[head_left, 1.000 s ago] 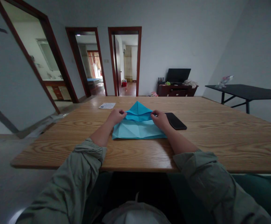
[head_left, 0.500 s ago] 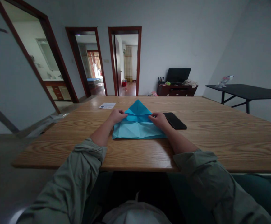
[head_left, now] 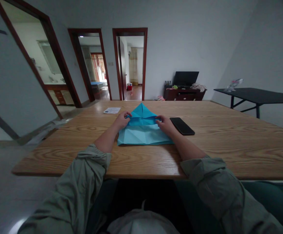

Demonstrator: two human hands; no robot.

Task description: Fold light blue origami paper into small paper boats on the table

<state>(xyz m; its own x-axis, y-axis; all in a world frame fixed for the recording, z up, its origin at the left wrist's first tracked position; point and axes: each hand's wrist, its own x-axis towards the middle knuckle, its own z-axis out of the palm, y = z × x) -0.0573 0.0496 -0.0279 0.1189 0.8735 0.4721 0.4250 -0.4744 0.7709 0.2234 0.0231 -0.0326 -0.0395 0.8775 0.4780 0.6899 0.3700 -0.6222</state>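
A blue sheet of folding paper [head_left: 143,134] lies on the wooden table before me, its far part folded to a darker blue triangular peak and its near part a paler, creased flap. At the left edge of the folded part, my left hand [head_left: 122,121] grips the paper between thumb and fingers. My right hand [head_left: 164,123] pinches the opposite edge in the same way, near a black phone [head_left: 182,126]. Both thumbs are partly hidden by the fingers and the paper.
A small printed card [head_left: 112,110] lies on the far left of the wooden table [head_left: 63,152]. Beyond it stand a dark cabinet [head_left: 184,94] with a screen and, at the right, a black table [head_left: 260,95].
The folded peak has shifted slightly left. My left hand has moved a little left and up with it, and the fingers of both hands have loosened slightly.
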